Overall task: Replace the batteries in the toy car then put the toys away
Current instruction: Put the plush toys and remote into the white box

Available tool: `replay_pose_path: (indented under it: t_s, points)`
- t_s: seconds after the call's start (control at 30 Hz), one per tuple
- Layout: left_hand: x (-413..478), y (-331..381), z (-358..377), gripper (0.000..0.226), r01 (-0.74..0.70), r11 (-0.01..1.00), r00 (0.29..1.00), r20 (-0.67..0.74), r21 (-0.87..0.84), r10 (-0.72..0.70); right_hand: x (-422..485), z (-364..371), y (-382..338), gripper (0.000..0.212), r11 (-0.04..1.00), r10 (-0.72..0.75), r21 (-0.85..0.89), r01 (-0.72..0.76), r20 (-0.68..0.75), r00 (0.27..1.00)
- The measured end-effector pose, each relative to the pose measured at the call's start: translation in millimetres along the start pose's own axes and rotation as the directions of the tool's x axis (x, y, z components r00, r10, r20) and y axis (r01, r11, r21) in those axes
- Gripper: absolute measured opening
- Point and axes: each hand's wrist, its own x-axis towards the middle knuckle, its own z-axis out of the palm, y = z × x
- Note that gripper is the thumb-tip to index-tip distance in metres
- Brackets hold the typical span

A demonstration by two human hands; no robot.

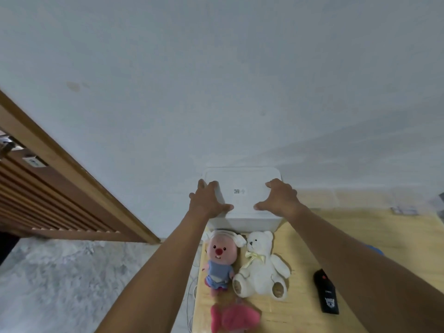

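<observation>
Storage box (242,221): white, lidded, at the table's (360,236) far end against the wall.
Left hand (209,198): fingers splayed, pressing the lid (242,180) on its left side, clasping nothing.
Right hand (278,197): likewise splayed on the lid's right side.
Lid handling: probably stiff, light, smooth plastic; best lifted at both side edges.
Teddy bear (262,270), pink-faced doll (218,263), pink plush (234,317): just before the box; soft, light, safe to grab anywhere.
Black object (326,292): blurred, possibly the toy car; rigid, best held by its sides.

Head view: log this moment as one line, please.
box lid: closed | left hand, right hand: on it, grip unclear | pink-faced plush, white teddy, black remote: on table, not stowed
</observation>
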Motion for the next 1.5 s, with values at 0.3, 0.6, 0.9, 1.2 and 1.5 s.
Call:
replay_pose_path:
  t_s: [0.3,0.6,0.9,1.2,1.5]
  points:
    - [-2,1,-2,0.088,0.005,1.000,1.000,0.009,0.002,-0.005,1,-6,-7,0.077,0.999,0.030,-0.046,-0.029,0.028,0.999]
    - [-22,1,-16,0.085,-0.069,0.998,0.994,-0.080,0.004,0.069,-21,9,-16,0.081,1.000,0.028,-0.006,-0.029,-0.087,0.996]
    - [-44,80,-28,0.084,-0.236,0.968,0.959,-0.142,0.085,0.246,-55,-47,31,0.078,1.000,0.012,0.027,-0.007,-0.181,0.983]
    - [-82,307,122,0.082,-0.525,0.843,0.849,0.130,0.116,0.512,-129,-96,274,0.079,0.883,0.454,0.230,-0.409,-0.200,0.868]
    - [-127,424,305,0.094,-0.712,0.688,0.657,0.482,0.144,0.579,-215,-36,465,0.072,0.635,0.722,0.411,-0.653,-0.015,0.692]
